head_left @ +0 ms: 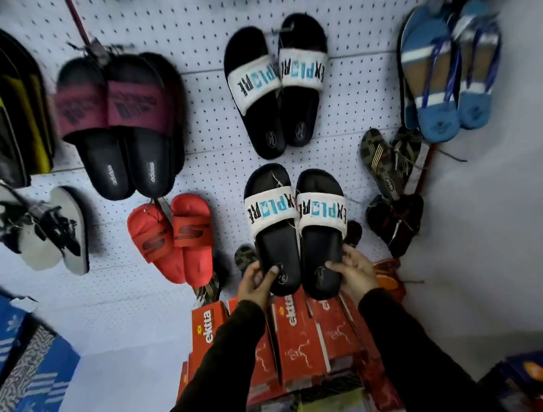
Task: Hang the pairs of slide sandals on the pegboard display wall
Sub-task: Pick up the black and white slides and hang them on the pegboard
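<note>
I hold a pair of black slide sandals with white "EXPLORE" straps up against the white pegboard wall [209,165]. My left hand [256,282] grips the heel of the left slide [274,236]. My right hand [354,271] grips the heel of the right slide [322,237]. The toes point up and the two slides touch side by side. An identical "EXPLORE" pair [278,84] hangs on the board directly above. I cannot tell whether the held pair hangs on a peg.
Around it hang a red pair [174,239], a maroon-strapped black pair [121,122], blue flip-flops [445,68], dark patterned sandals [392,190] and a grey pair [42,232]. Red "ektta" shoe boxes [294,341] are stacked below my hands. Blue boxes [18,363] stand at left.
</note>
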The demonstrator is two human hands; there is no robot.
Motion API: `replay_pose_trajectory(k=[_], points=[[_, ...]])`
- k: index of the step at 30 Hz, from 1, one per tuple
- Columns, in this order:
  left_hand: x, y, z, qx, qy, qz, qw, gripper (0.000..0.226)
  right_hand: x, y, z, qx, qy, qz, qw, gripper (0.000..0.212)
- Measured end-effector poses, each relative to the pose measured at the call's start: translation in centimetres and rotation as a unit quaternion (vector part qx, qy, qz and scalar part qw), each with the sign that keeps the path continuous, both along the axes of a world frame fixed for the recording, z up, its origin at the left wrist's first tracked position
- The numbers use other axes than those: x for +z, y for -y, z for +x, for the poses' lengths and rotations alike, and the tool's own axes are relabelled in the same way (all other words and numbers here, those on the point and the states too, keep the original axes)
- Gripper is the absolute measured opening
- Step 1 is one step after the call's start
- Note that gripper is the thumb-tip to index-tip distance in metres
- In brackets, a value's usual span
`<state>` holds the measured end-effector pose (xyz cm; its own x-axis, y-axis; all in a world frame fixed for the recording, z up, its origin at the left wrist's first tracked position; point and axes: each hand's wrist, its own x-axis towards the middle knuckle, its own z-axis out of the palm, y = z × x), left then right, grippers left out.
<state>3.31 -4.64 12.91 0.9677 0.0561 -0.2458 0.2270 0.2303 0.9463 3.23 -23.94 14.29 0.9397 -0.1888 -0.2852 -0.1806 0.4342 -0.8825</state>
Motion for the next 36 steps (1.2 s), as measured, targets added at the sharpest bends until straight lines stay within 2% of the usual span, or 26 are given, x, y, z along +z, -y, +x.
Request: replay_pose_trajectory(k=[10,22,28,36], points=[[9.9,0.9,2.7,0.032,0.145,-0.036,0.988,0.015,9.7,1.5,2.7,0.016,0.108,-0.024,0.994,0.063],[18.4,0.8,7.1,0.07,0.237,-0.028,0.969,0.018,19.9,2.3,7.0,0.014,0.226,-0.053,0.973,0.06],[20.6,0.2,10.1,0.057,0.233,-0.023,0.971,0.021,21.7,2.8,9.9,-0.007,0.214,-0.068,0.974,0.061],[17.8,-0.1,12.5,0.022,0.162,0.013,0.986,0.024,18.5,2.0,11.1,0.001,0.171,-0.068,0.983,0.06]])
